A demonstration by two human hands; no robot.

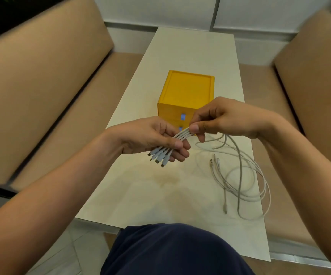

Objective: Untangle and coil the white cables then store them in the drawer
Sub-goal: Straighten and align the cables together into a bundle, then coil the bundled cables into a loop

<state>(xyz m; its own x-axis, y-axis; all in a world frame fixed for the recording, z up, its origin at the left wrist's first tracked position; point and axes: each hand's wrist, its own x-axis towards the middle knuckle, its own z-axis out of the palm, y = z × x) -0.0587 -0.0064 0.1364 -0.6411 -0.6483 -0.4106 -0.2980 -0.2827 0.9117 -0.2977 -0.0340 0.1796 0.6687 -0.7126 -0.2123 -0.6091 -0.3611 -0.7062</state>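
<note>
Several white cables run side by side between my two hands above the table. My left hand grips their plug ends, which stick out below its fingers. My right hand pinches the same cables a little further along, thumb on top. From my right hand the cables drop in loose loops onto the right side of the white table, with free plug ends lying there. The yellow drawer box stands behind my hands, both its drawers shut.
Tan sofas flank the narrow table on both sides. My dark-clothed knee is at the table's near edge. Some cable loops reach close to the table's right edge.
</note>
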